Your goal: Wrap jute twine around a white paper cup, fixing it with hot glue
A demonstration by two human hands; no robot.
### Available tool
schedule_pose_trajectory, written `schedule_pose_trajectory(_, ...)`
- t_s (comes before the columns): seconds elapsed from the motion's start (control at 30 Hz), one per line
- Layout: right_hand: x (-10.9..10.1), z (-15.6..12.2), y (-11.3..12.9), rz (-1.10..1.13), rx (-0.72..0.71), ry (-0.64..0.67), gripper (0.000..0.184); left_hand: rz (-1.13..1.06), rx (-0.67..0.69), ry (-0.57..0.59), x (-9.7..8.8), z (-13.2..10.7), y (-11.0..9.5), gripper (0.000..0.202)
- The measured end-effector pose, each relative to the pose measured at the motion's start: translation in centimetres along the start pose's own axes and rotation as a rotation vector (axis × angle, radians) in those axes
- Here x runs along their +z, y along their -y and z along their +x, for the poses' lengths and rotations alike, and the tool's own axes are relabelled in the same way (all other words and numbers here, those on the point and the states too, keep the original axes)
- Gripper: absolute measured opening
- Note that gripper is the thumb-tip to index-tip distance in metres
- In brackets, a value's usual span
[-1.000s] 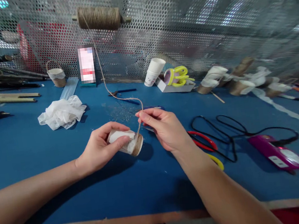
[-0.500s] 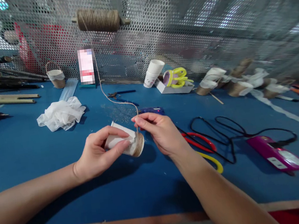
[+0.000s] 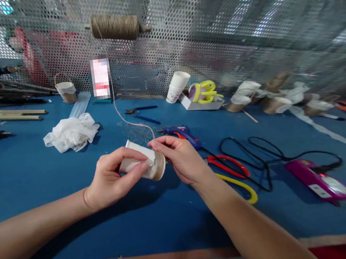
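Note:
My left hand [image 3: 114,179] is closed round a white paper cup [image 3: 137,161] held on its side above the blue table [image 3: 24,177], its base end wound with brown twine. My right hand [image 3: 179,159] pinches the twine [image 3: 120,115] right at the cup's wound end. The twine runs up from my fingers to a big spool of twine [image 3: 115,26] mounted on the perforated metal screen at the back.
A blue glue gun [image 3: 181,132], red and yellow scissors [image 3: 233,174], a black cable [image 3: 258,152] and a purple device [image 3: 321,180] lie to the right. Crumpled white plastic [image 3: 71,132], a small twine-wrapped cup basket [image 3: 66,91], stacked paper cups [image 3: 177,86] and several wrapped cups [image 3: 270,96] sit further back.
My right hand has moved left and down with the twine, closing onto the cup's wound end. The left hand has tipped the cup slightly upward.

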State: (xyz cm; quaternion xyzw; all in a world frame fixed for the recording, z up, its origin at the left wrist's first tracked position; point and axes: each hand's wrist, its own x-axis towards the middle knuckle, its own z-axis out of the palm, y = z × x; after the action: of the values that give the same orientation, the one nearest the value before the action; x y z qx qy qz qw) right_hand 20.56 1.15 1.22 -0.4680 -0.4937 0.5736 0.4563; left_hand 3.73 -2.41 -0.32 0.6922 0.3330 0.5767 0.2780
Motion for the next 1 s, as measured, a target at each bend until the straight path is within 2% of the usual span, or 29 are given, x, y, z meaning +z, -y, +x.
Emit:
schedule_pose_trajectory(0.07,0.1,0.0,0.0,0.007,0.007,-0.001,0.017,-0.004,0.021,-0.004,0.0,0.0,0.0,0.006)
schedule_pose_trajectory(0.13,0.1,0.1,-0.1,0.011,0.024,0.0,0.017,-0.042,-0.015,-0.009,0.0,0.0,0.0,0.006)
schedule_pose_trajectory(0.33,-0.1,0.8,-0.7,-0.028,0.121,-0.004,0.023,-0.332,-0.291,-0.07,0.2,0.6,0.7,0.007)
schedule_pose_trajectory(0.4,-0.2,0.8,-0.7,-0.055,0.066,-0.048,0.026,-0.388,-0.36,-0.108,0.2,0.9,1.0,0.01)
schedule_pose_trajectory(0.5,-0.2,0.1,-0.2,-0.126,-0.145,-0.145,0.028,-0.41,-0.467,-0.162,0.2,1.3,1.5,0.016)
schedule_pose_trajectory(0.57,0.0,-0.5,0.2,-0.249,-0.248,-0.118,0.026,-0.393,-0.51,-0.174,0.2,1.4,1.8,0.018)
schedule_pose_trajectory(0.7,0.4,-1.3,0.6,-0.425,-0.255,-0.006,0.019,-0.301,-0.492,-0.162,0.1,1.4,2.0,0.019)
schedule_pose_trajectory(1.0,1.0,-1.1,0.1,-0.416,-0.197,-0.01,0.021,-0.142,-0.416,-0.131,0.2,1.3,2.3,0.017)
